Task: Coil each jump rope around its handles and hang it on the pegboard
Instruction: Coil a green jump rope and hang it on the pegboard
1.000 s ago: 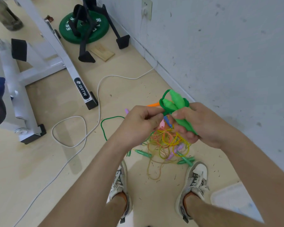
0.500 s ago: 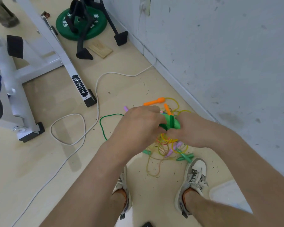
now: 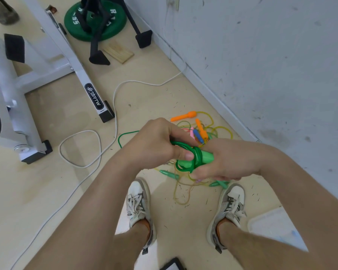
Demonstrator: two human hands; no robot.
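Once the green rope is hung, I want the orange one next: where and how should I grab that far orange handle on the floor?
Grip the orange handle across its slimmer shaft, toward the left end, fingers coming straight down from above. It lies flat, apart from the tangle, with bare floor on both long sides. Its bulbous right end is where the yellow cord exits, so avoid pinching there.

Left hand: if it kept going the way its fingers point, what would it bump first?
Probably the right hand, almost at once. The left hand points right along the green handles both hands grip; they look nearly touching.
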